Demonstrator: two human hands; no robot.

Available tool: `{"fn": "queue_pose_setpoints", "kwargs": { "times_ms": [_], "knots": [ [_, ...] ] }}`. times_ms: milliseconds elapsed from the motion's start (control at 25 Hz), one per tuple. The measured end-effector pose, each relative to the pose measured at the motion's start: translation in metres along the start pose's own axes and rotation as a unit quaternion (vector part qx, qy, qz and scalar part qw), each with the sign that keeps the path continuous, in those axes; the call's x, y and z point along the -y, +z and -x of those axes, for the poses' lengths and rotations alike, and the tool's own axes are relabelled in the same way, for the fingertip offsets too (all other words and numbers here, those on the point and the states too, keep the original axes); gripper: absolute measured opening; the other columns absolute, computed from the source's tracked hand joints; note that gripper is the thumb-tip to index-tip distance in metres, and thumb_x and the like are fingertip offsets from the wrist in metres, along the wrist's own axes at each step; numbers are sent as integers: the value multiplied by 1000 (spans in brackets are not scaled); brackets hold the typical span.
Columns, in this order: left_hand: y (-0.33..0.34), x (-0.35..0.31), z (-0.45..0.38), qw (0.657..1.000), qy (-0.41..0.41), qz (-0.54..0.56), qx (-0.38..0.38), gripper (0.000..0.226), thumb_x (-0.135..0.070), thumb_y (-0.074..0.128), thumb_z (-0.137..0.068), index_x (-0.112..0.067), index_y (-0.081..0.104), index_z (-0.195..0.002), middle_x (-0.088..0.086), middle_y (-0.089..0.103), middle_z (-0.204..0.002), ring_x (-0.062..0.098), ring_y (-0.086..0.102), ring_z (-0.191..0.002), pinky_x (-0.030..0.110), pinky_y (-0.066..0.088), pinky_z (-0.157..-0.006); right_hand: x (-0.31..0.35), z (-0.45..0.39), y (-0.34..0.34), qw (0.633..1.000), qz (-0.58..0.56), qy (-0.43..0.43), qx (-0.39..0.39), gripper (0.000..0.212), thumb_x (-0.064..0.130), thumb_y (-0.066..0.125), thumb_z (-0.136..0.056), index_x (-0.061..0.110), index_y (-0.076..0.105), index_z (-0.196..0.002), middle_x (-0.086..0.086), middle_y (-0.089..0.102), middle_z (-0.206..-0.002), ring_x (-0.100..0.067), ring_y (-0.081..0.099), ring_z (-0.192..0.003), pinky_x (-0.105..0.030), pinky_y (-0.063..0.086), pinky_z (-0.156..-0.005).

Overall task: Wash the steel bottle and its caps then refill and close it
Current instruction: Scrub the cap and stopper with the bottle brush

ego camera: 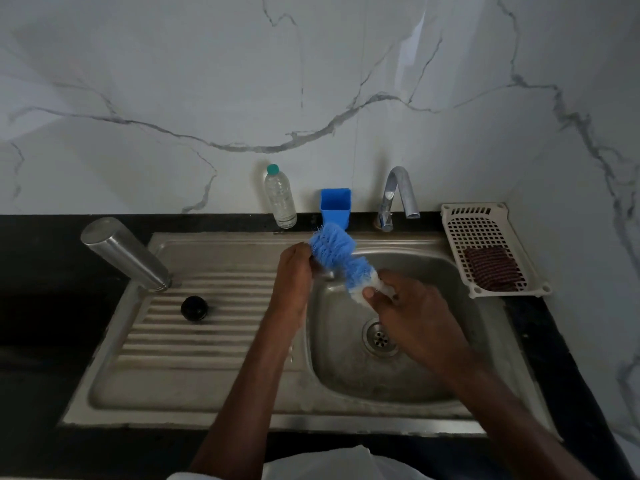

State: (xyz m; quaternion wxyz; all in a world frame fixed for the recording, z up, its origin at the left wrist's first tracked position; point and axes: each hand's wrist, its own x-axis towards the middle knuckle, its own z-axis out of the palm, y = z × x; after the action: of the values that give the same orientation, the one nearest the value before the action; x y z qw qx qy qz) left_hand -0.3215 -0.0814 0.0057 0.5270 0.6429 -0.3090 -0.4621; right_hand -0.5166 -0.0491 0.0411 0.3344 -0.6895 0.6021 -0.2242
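The steel bottle (125, 254) stands mouth-down on the ribbed drainboard (194, 341) at the left of the sink, its flat base uppermost; in this wide-angle view its long axis leans up and to the left, the neck touching the steel near the drainboard's back corner. A black cap (194, 308) lies on the ridges just in front of it, apart from the bottle. Over the basin (349, 375), the left hand (294, 271) curls its fingers round a small steel piece, mostly hidden, so what it is cannot be told for sure. The right hand (408, 313) grips the white handle end of a blue bottle brush (337, 254), whose bristled head slants up and left against the left hand's fingers. Behind, along the back edge, stand a clear plastic bottle (280, 199) with a green top, a blue square cup (335, 206) and a chrome tap (398, 199). A white slotted tray (485, 220) at the right holds a dark red scrubber (491, 271). The counter (52, 323) is black; the wall (311, 81) is white, grey-veined marble.
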Motion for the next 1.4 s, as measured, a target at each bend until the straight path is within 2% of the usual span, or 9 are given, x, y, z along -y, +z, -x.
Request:
{"fn": "queue_pose_setpoints", "kwargs": {
  "times_ms": [320,520,600,680,800,920,1000,1120,1400],
  "knots": [
    [13,-16,22,965,-76,252,4,51,-44,47,-108,-1,66,-127,14,78,-110,26,73,-105,41,55,-101,4,-2,22,988,99,-69,-99,31,42,51,-101,37,48,-131,4,69,-78,-17,68,-64,-42,61,-62],
    [-9,-15,10,885,-126,448,27,71,-51,54,-102,7,52,-141,28,65,-136,36,63,-130,47,43,-119,1,14,35,994,-80,56,-49,25,37,57,-103,31,61,-127,9,66,-77,-4,60,-56,-17,44,-49],
    [-5,-12,11,894,-127,428,33,63,-45,55,-103,5,54,-142,28,65,-137,34,63,-129,46,45,-117,10,-1,27,931,-303,201,25,18,39,57,-103,28,67,-115,-2,59,-68,-9,46,-43,-22,32,-41],
    [0,-10,10,925,-116,362,8,48,-33,53,-107,2,58,-139,25,68,-133,33,66,-120,45,49,-109,19,-7,18,918,-340,199,49,15,38,58,-103,28,68,-109,-5,54,-64,-9,41,-41,-21,29,-40],
    [-2,-9,4,958,-86,272,-11,32,-20,49,-108,0,65,-126,16,75,-115,26,72,-105,36,61,-85,23,3,18,989,-130,74,-17,16,40,60,-101,31,64,-114,6,64,-81,-7,62,-64,-23,48,-55],
    [-12,-4,8,958,-80,276,-13,27,-19,50,-107,-1,69,-112,12,76,-102,21,74,-91,30,61,-70,22,17,27,998,43,-24,-41,17,42,58,-101,42,57,-118,14,63,-81,3,60,-68,-13,41,-57],
    [-15,-6,12,947,-77,310,-21,25,-19,50,-107,-2,68,-111,13,74,-102,22,72,-92,32,61,-76,18,15,30,999,-8,27,-46,24,40,59,-102,38,60,-125,13,68,-93,3,62,-74,-9,45,-62],
    [-15,-17,9,948,-39,316,-22,31,-18,50,-108,1,64,-127,17,73,-113,23,71,-100,32,60,-82,16,5,39,990,-113,72,-46,30,42,62,-100,29,65,-127,5,73,-106,-13,70,-87,-37,59,-80],
    [-33,-16,2,920,-52,374,101,29,-22,65,-93,-4,67,-116,18,72,-125,30,69,-115,44,55,-105,37,2,42,929,-349,118,-10,14,40,56,-104,31,66,-109,-7,55,-64,-14,43,-44,-21,31,-38]
  ]
}}
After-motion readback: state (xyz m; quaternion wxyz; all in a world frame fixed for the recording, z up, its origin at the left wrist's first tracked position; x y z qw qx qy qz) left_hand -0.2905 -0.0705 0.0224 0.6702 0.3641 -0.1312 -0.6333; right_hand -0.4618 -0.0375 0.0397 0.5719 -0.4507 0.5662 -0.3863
